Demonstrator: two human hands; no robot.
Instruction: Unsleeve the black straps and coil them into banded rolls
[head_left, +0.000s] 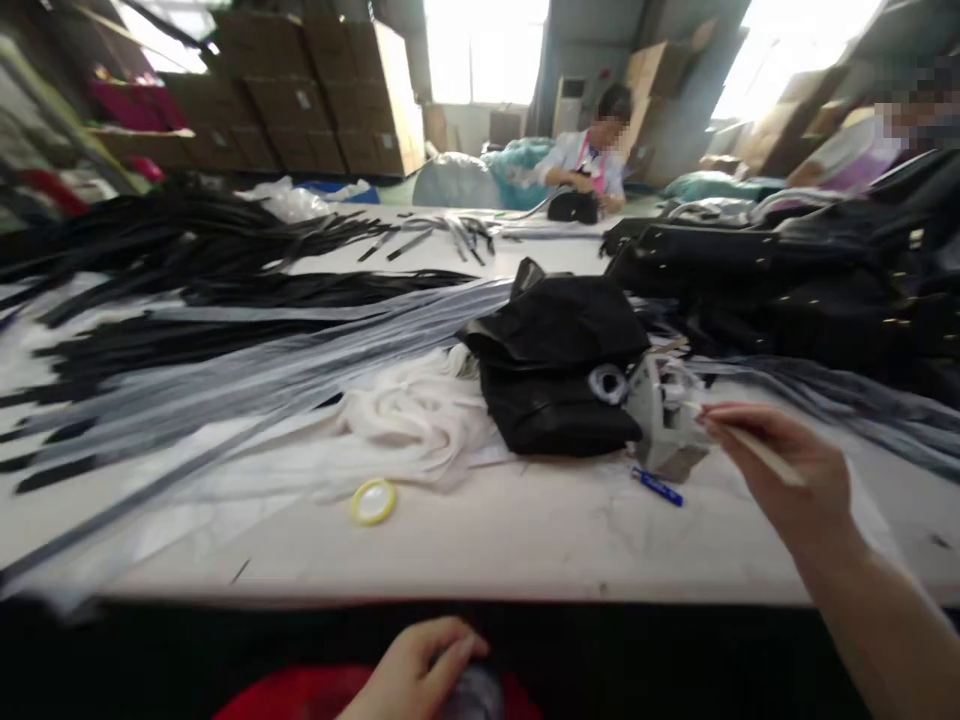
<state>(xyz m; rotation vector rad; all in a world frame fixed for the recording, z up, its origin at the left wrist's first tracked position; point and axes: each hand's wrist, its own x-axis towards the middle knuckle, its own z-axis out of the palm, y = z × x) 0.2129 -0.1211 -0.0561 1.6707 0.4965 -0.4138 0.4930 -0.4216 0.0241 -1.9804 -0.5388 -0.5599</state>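
Observation:
My right hand (787,470) reaches over the white table (525,540) with its fingers pinched round a thin pale stick (757,450), whose tip points at a small grey tool or dispenser (664,420). That grey object sits against a crumpled black bag (559,360). A blue pen (657,487) lies just in front of it. My left hand (416,675) is low at the table's near edge, fingers curled over something blurred above a red shape (300,695).
A yellow tape ring (373,501) lies near white cloth (416,420). Long black and grey straps (225,330) cover the table's left. Black bags (787,280) pile at right. A person (592,160) works at the far end; cardboard boxes (315,90) stack behind.

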